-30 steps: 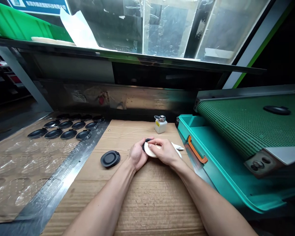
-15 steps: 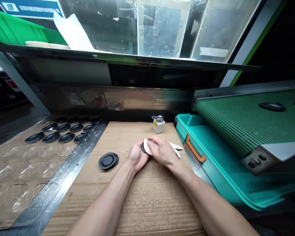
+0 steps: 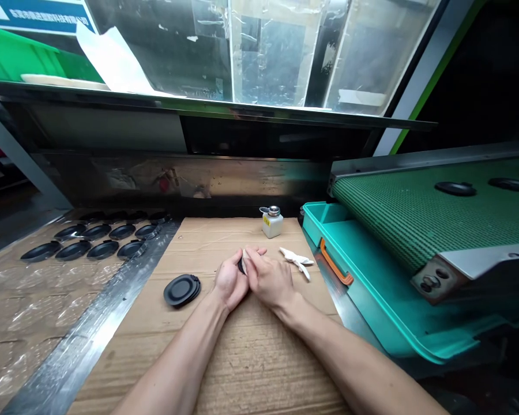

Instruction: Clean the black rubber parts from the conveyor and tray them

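Note:
My left hand (image 3: pixel 230 282) and my right hand (image 3: pixel 268 281) meet at the middle of the cardboard sheet (image 3: pixel 242 363). Between them they grip a round black disc (image 3: pixel 241 266) with a white face, and only slivers of it show. My right fingers lie over it, cupped against my left palm. A crumpled white cloth (image 3: pixel 296 259) lies just right of my right hand, not touching it. A stack of black discs (image 3: pixel 181 290) sits left of my left hand. A small dispensing bottle (image 3: pixel 272 225) with a metal pump top stands beyond my hands.
Left of the cardboard, rows of black discs (image 3: pixel 104 249) lie on clear plastic sheeting (image 3: pixel 38 311). To the right are a teal tray (image 3: pixel 372 300) with an orange handle (image 3: pixel 335 265) and a green mesh conveyor belt (image 3: pixel 415 213) carrying black discs.
My hands have closed together around the disc, hiding most of its white face. They have shifted slightly left in view, and the whole scene has shifted with the camera.

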The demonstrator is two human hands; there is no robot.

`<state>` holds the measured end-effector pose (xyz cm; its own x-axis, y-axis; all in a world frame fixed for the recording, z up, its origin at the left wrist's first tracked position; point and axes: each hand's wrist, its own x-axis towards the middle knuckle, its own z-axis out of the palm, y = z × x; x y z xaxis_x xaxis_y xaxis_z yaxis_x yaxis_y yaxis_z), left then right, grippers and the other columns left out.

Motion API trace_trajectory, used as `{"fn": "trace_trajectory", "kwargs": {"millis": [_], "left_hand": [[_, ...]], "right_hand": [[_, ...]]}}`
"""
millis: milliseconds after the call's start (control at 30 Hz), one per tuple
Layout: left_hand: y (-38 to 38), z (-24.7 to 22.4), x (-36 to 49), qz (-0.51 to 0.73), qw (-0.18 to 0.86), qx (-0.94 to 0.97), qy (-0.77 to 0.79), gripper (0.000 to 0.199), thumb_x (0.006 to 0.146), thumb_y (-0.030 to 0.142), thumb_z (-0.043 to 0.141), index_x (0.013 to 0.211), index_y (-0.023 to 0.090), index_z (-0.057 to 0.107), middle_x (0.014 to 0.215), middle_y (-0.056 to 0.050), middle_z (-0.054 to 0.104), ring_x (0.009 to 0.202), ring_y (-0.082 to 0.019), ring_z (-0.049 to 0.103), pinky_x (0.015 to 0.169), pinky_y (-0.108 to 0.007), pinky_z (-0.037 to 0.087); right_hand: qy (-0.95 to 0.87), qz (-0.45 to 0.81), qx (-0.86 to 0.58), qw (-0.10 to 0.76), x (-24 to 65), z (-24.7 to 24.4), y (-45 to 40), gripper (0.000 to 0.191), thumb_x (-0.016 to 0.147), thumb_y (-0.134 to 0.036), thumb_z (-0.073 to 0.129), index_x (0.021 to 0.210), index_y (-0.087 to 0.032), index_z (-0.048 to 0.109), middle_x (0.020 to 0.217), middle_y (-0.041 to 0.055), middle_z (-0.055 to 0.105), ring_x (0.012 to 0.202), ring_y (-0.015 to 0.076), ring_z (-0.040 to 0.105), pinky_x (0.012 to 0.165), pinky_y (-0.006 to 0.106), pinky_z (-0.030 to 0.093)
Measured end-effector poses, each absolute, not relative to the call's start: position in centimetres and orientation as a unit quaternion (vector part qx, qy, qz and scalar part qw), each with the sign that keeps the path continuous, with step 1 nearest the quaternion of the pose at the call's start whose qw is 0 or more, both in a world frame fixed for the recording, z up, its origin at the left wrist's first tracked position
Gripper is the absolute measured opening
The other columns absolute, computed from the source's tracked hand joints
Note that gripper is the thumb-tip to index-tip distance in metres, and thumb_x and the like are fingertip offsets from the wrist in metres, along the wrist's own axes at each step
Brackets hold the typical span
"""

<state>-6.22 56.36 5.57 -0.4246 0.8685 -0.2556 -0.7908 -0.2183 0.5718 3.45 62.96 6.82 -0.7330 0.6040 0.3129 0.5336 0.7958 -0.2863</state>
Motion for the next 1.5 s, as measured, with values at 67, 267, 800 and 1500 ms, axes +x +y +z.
{"fn": "trace_trajectory", "kwargs": {"millis": [67,267,800,1500], "left_hand": [[56.2,5.5,-6.6,0.781,0.534,0.066,0.318,0.035,0.098,0.023,0.036,0.106,0.005,0.064,0.109,-0.021,0.069,0.1,-0.027,0.068,0.088,-0.042,0.057],[54.9,6.2,-8.4,0.807,0.529,0.022,0.261,0.039,0.099,0.027,0.031,0.119,0.004,0.054,0.121,-0.026,0.063,0.101,-0.028,0.067,0.073,-0.036,0.058],[54.0,6.8,-9.1,0.814,0.546,0.015,0.2,0.033,0.09,0.021,0.038,0.116,0.014,0.057,0.126,-0.021,0.062,0.108,-0.032,0.064,0.079,-0.045,0.056],[53.5,9.0,-3.4,0.831,0.261,0.227,0.435,0.085,0.064,-0.013,0.07,0.136,0.029,0.053,0.125,-0.005,0.066,0.139,-0.021,0.041,0.111,-0.028,0.04]], "right_hand": [[-0.91,0.105,-0.341,0.209,3.6,6.8,63.7,0.044,0.1,-0.045,0.034,0.138,-0.033,0.053,0.095,0.0079,0.073,0.082,0.0237,0.067,0.074,0.03,0.045],[-0.846,0.168,-0.419,0.282,4.8,6.3,66.2,0.042,0.1,-0.047,0.036,0.134,-0.031,0.057,0.101,0.0074,0.073,0.092,0.0254,0.067,0.079,0.032,0.045],[-0.902,0.195,-0.323,0.209,4.8,5.3,65.6,0.037,0.098,-0.046,0.041,0.122,-0.03,0.065,0.104,0.0054,0.073,0.098,0.0233,0.066,0.08,0.029,0.044],[-0.922,0.166,-0.318,0.144,4.9,5.5,66.1,0.033,0.096,-0.04,0.039,0.108,-0.029,0.069,0.097,0.0051,0.072,0.094,0.0249,0.065,0.07,0.029,0.037]]}}
